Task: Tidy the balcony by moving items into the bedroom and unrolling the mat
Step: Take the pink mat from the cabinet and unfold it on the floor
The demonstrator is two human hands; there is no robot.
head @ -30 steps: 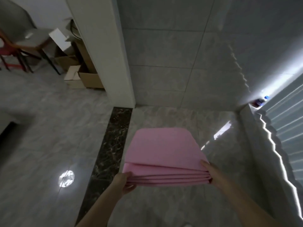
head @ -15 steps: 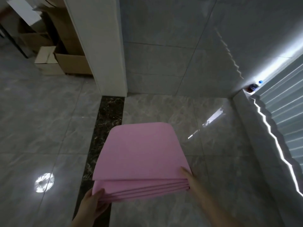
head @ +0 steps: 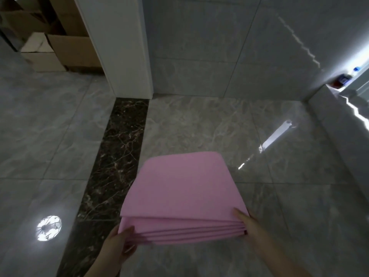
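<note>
A pink mat (head: 183,188), folded into several layers, is held flat above the grey tiled balcony floor. My left hand (head: 119,244) grips its near left corner, thumb on top and fingers underneath. My right hand (head: 244,222) pinches the near right corner, where the folded layers are squeezed together. The layers fan apart slightly on the left side.
A dark marble threshold strip (head: 117,156) runs between the balcony and the room on the left. A white door post (head: 117,45) stands ahead, cardboard boxes (head: 60,50) behind it. A low ledge (head: 339,120) on the right carries small items (head: 343,80). A lamp reflection (head: 48,227) shines on the floor.
The view has tilted down and shifted right. The mat stays gripped in both hands and now hangs over the balcony tiles beside the dark strip.
</note>
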